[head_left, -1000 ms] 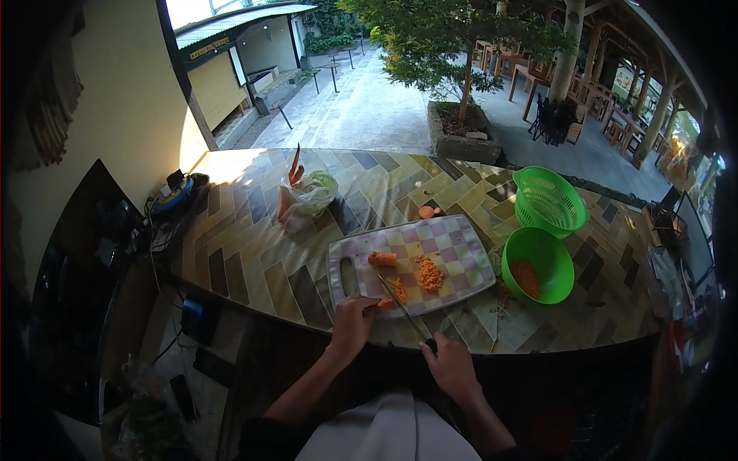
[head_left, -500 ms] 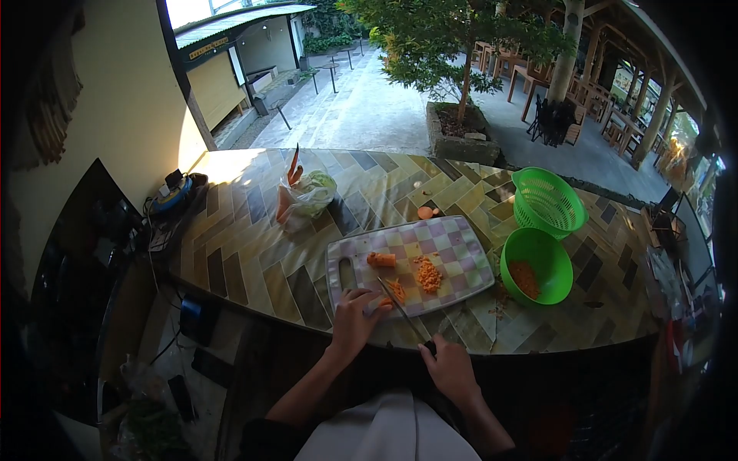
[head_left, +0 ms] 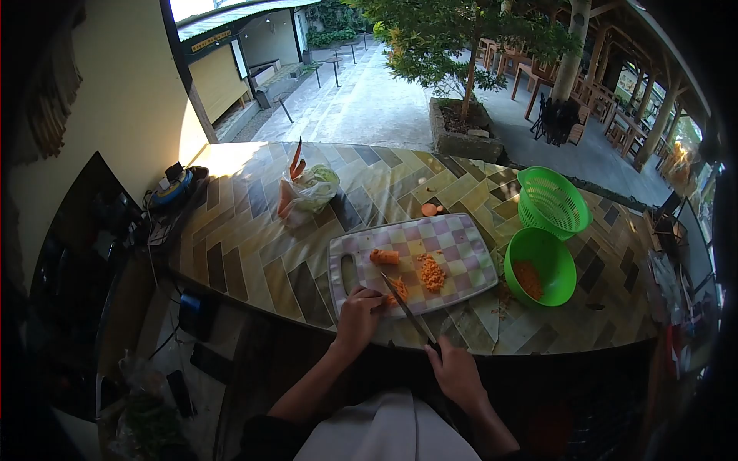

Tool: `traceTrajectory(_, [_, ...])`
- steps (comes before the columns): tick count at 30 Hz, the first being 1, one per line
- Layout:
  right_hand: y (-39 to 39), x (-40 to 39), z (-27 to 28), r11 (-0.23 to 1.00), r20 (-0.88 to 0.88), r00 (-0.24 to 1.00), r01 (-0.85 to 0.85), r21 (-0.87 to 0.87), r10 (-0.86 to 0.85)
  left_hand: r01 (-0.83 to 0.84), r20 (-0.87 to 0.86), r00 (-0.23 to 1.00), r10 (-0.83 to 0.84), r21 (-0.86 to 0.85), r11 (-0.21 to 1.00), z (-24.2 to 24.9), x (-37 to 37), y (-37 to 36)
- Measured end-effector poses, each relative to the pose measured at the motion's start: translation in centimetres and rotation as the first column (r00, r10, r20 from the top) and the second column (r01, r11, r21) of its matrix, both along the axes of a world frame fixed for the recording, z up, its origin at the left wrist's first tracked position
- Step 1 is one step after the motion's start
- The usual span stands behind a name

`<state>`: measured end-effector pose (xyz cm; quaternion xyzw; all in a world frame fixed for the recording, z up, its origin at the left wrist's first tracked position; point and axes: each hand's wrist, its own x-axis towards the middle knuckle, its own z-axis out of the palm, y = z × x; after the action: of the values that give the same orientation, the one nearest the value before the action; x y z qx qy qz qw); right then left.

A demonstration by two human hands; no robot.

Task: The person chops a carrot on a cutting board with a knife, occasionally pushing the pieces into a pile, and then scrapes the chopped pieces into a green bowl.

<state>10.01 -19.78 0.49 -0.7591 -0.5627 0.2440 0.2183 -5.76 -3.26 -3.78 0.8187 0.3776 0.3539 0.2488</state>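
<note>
My right hand (head_left: 453, 369) is closed round the black handle of a knife (head_left: 407, 309), its blade slanting up and left over the near side of a checkered cutting board (head_left: 469, 265). My left hand (head_left: 360, 313) presses closed fingers on a carrot piece (head_left: 390, 301) beside the blade; most of the piece is hidden. Thin carrot strips (head_left: 399, 287) lie just right of the blade. A thicker carrot chunk (head_left: 383, 257) rests farther back on the board, left of a small heap of diced carrot (head_left: 432, 273).
Right of the board stands a green bowl (head_left: 559, 265) with chopped carrot inside, and behind it a green colander (head_left: 553, 201). A plastic bag of vegetables (head_left: 311, 190) sits at the back left. Carrot ends (head_left: 430, 209) lie behind the board. Cables (head_left: 171, 188) are at the left.
The view has shifted slightly. My left fingers are drawn in more closely over the carrot piece, and the knife stays beside them in my right hand.
</note>
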Motion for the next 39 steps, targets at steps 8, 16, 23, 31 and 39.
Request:
traceTrajectory(8, [0.0, -0.2, -0.5, 0.999, 0.027, 1.000, -0.015, -0.031, 0.016, 0.009, 0.048, 0.999, -0.010, 0.021, 1.000, -0.8, 0.0, 0.1])
traceTrajectory(16, [0.3, -1.3, 0.2, 0.994, 0.114, 0.992, -0.031, -0.110, 0.044, 0.027, 0.075, 0.997, -0.029, 0.028, 0.999, -0.5, 0.0, 0.1])
traceTrajectory(23, [2.4, -1.2, 0.4, 0.988, 0.099, 0.993, -0.054, -0.145, 0.069, 0.036, 0.083, 0.996, -0.040, 0.051, 0.998, -1.0, 0.1, 0.3])
traceTrajectory(31, [2.5, -0.4, -0.6, 0.999, -0.048, 0.998, -0.031, -0.032, 0.029, -0.023, 0.093, 0.995, 0.021, 0.020, 1.000, -1.1, 0.1, -0.1])
traceTrajectory(39, [1.9, -1.3, -0.5, 0.998, -0.005, 0.999, -0.042, -0.043, 0.042, -0.047, 0.109, 0.993, 0.044, 0.028, 0.998, -1.5, 0.1, -0.2])
